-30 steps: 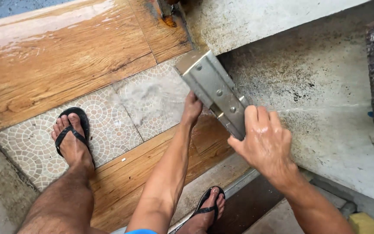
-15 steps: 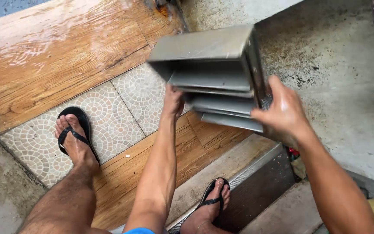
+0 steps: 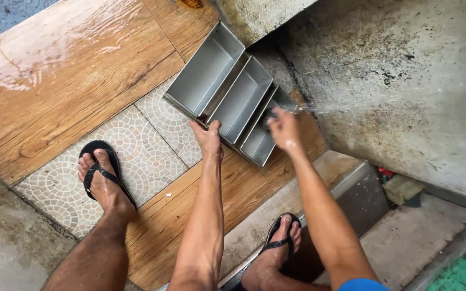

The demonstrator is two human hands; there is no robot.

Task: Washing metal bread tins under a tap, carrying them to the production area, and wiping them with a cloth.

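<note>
The person bent over the floor with both arms stretched down and forward. The left hand reached straight out, and its fingers were closed on the near long edge of a grey metal tray, with the thumb over the rim. The right hand was held above the right end of the tray, wrist a little bent; it looked blurred, so I cannot tell if its fingers were open or closed. A thin stream of water ran across from the right toward this hand.

The tray lay on the wet floor, just beside the base of a rough concrete wall, and was turned diagonally. It was made of dull sheet metal and had 3 deep rectangular compartments side by side, with the open side up.

The floor was made of glossy wood-pattern tiles and a band of small grey mosaic tiles with fan shapes. The wall was stained and speckled with dark spots. The 2 feet wore black flip-flops: the left foot on the mosaic, the right foot on a concrete step.
</note>
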